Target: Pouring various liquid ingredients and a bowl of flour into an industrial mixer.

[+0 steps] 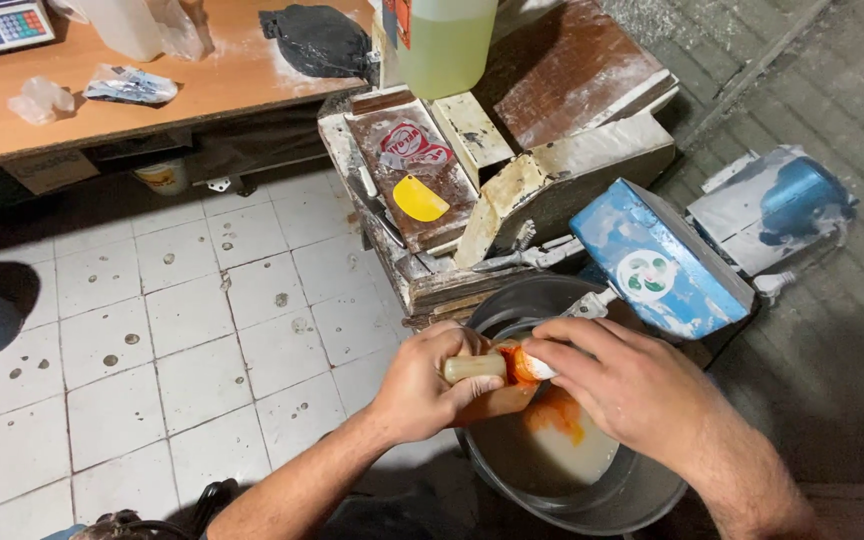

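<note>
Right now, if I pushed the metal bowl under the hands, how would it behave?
The metal bowl looks rigid, so it probably slides rather than bends. It holds pale liquid streaked orange, so it likely feels heavy and may slosh. Its rounded wall suggests it could tip if pushed high.

- My left hand [422, 385] is bare: no glove, no ring.
- My right hand [617, 385] is bare too, no watch at the wrist.
- Both forearms are uncovered, no sleeves showing.
- Orange smears sit on my fingers [552, 350].
</note>
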